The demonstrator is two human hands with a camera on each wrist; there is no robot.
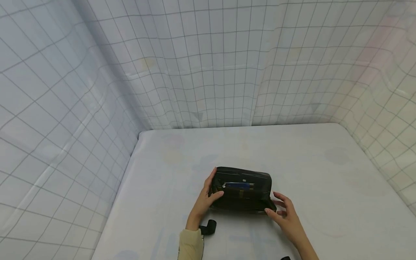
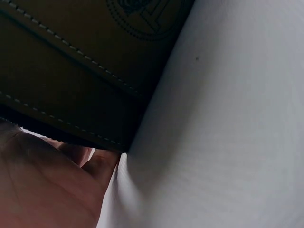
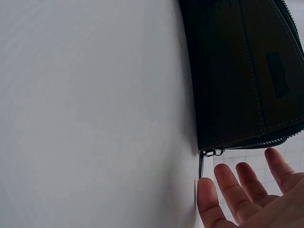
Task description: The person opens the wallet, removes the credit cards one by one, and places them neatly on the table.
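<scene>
A dark zip case (image 1: 242,193) stands unfolded on the white table, its inner side facing me. A blue item (image 1: 239,186) shows in its inner pocket. My left hand (image 1: 204,200) grips the case's left end, thumb at the front and fingers at the outer edge. The left wrist view shows the case's stitched outer cover (image 2: 71,71) above the left hand (image 2: 52,175). Beside the right end is my right hand (image 1: 287,216), its fingers spread. In the right wrist view those fingers (image 3: 232,190) lie close to a zip pull (image 3: 209,153) at the case's corner.
The white table (image 1: 175,159) extends around the case on all sides. White curtains with a dark grid (image 1: 208,72) hang behind it and along both sides. A black wrist device (image 1: 209,227) sits by the left wrist, over a pale sleeve (image 1: 190,243).
</scene>
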